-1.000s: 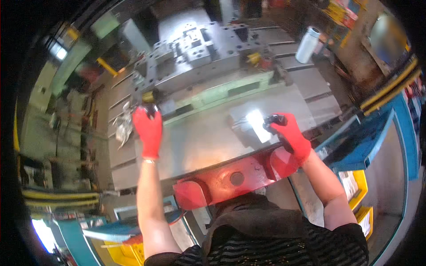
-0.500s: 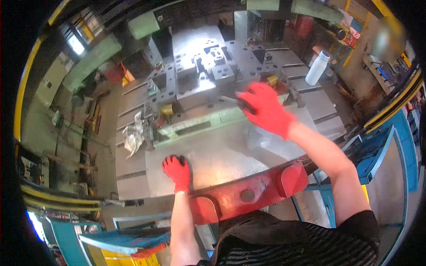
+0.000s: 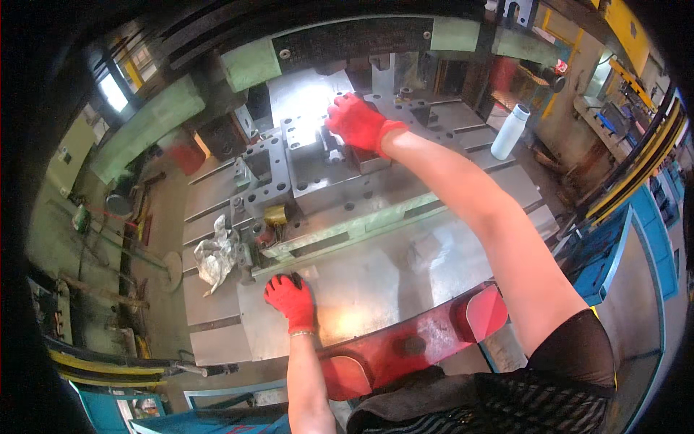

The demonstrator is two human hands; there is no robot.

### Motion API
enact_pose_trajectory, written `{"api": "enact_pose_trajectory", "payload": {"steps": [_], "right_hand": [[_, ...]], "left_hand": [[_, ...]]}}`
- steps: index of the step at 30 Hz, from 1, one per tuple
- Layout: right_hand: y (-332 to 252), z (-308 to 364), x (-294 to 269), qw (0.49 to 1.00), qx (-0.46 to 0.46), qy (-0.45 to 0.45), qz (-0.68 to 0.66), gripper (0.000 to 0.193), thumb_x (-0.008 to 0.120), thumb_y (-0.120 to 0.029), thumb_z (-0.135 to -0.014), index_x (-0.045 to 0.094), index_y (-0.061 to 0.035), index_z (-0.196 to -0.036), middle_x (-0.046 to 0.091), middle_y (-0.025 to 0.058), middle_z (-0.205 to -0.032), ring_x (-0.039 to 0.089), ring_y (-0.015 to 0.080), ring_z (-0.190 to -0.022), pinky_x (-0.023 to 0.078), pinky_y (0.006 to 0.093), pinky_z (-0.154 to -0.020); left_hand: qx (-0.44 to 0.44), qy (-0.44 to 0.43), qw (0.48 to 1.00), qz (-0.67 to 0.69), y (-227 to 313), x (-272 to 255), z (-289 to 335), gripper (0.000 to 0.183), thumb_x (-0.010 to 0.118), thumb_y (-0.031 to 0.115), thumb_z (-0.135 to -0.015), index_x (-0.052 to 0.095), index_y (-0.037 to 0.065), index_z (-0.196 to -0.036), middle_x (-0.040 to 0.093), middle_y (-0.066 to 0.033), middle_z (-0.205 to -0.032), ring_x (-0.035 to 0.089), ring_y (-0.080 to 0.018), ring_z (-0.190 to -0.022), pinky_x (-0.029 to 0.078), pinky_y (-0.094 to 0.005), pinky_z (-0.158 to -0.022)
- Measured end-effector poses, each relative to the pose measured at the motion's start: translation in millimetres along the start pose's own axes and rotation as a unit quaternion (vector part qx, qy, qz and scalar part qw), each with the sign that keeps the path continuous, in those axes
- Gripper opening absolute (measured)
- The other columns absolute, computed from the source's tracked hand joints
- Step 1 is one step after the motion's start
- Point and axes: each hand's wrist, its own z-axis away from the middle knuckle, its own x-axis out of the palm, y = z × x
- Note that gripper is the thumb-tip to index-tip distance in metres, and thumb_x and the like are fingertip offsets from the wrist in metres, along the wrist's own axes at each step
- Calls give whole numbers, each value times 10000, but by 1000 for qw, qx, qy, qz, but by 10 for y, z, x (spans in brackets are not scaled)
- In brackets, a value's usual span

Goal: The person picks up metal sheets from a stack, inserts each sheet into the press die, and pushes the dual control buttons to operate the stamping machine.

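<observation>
My right hand [image 3: 356, 126], in a red glove, is over the steel die [image 3: 325, 177], its fingers bent down at the upper blocks. What the fingers hold, if anything, is hidden under the glove. A bright metal piece with a forked end [image 3: 334, 154] shows beside that hand. My left hand [image 3: 290, 300], gloved in red with dark finger parts, leans on the smooth metal plate [image 3: 361, 289] near me. Its fingers are slightly bent and apart, with nothing seen in them.
Left of the die lies a crumpled silvery-white wrapper or cloth [image 3: 217, 254]. A pale bottle [image 3: 510, 132] stands on the bed at right. A brass-coloured cylinder [image 3: 275, 214] sits at the die's front corner. Overhead runs a pale green press beam [image 3: 249, 64]; a red bar [image 3: 412, 346] borders the near edge.
My right hand has moved forward and left, from above the near rail to the die's upper blocks. The thin metal rod at its fingers no longer shows. My left hand stays on the plate.
</observation>
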Motion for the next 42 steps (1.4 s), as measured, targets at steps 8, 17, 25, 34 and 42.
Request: {"api": "enact_pose_trajectory", "payload": {"steps": [8,17,25,34,42], "right_hand": [[101,-4,107,998,-45,-45,2,90,565,-192,-765,647,-158,-777,625,21,-875,593,199,-883,456,368,-747],[89,-125,104,988,-72,-106,-84,136,577,-159,-752,660,-96,-839,666,101,-816,654,271,-784,506,393,-650],[-1,-225,-25,983,-92,-143,-76,145,569,-100,-764,666,-62,-865,676,113,-880,661,276,-818,536,375,-673],[-92,-290,-17,978,-109,-173,-45,138,588,-90,-721,701,-71,-798,679,101,-823,662,248,-758,530,330,-679],[-110,802,-567,951,172,40,-254,390,649,-194,-719,591,-103,-1093,578,129,-1017,528,317,-1007,419,433,-843]], "left_hand": [[-14,36,998,58,14,-253,72,364,695,257,-683,579,27,-941,553,-157,-1048,485,-351,-1010,365,-472,-860],[-22,63,989,132,-7,-725,550,345,691,186,-710,566,2,-974,555,-177,-1046,495,-376,-996,386,-461,-864],[-44,44,985,164,-49,-896,862,285,664,129,-713,579,4,-955,555,-174,-1046,497,-373,-996,392,-453,-863],[-9,27,979,200,82,-1041,1205,265,667,106,-707,586,28,-947,568,-149,-1050,500,-360,-1010,379,-453,-887],[-113,15,977,181,-385,-1201,1832,280,630,78,-742,587,-11,-1004,554,-182,-1101,488,-352,-1065,350,-451,-956]]}}
